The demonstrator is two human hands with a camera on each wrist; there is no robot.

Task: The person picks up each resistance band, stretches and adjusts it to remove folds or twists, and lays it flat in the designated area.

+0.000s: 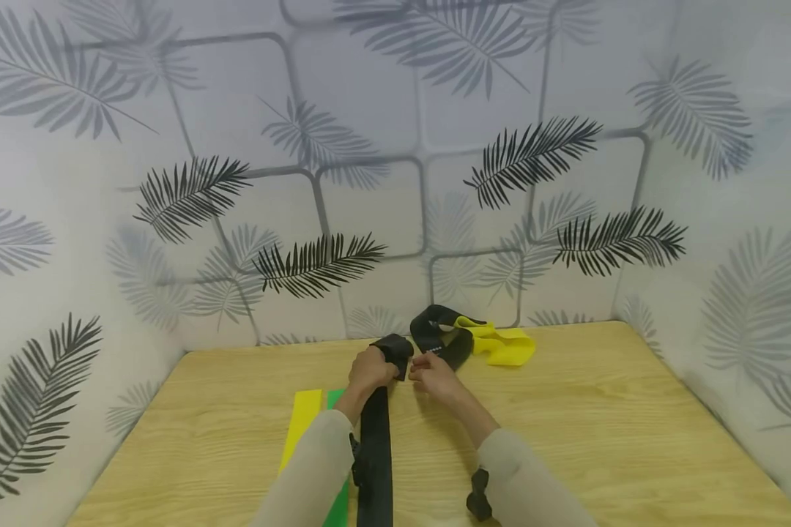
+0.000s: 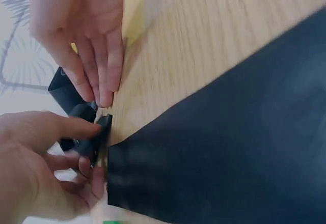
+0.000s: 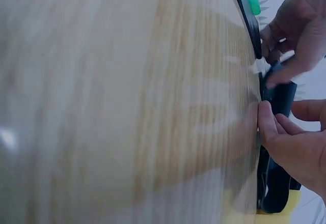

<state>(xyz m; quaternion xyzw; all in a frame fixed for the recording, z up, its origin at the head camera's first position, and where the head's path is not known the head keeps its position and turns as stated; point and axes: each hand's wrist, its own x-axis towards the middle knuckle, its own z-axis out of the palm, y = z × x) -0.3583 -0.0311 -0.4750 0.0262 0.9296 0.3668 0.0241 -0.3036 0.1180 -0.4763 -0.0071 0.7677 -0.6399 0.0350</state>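
Observation:
My left hand pinches a folded black band near the back of the table; thumb and fingers are around its edge in the left wrist view. My right hand is just to its right, fingers fairly straight with their tips low by the table, beside the black band. Under my left forearm a flat black strip runs toward the front; its square end lies close to my left fingers. Behind my right hand is a heap of looped black band with a crumpled yellow band.
A flat yellow strip and a green strip lie left of the black strip, partly covered by my left sleeve. The wooden table meets a leaf-patterned wall covering at the back and sides.

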